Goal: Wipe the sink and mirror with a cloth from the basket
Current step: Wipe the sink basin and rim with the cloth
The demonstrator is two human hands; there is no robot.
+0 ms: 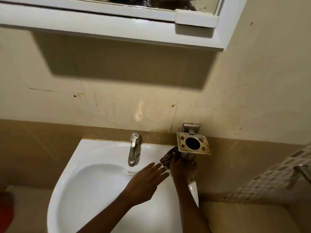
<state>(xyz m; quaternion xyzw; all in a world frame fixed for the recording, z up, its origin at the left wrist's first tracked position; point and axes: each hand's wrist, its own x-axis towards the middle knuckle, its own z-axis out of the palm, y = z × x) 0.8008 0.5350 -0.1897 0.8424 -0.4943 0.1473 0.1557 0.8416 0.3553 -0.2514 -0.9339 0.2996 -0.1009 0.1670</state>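
White sink (pixel 94 153): right hand (pixel 182 169) grips cloth (pixel 168 157) at back-right rim; left hand (pixel 144 180) flat, spread.

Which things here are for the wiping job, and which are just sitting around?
For the job:
- cloth, bunched in the right hand
- sink
- mirror above
- left hand, open over the sink

Just there:
- tap
- rusty metal holder on the wall
- patterned fabric at right
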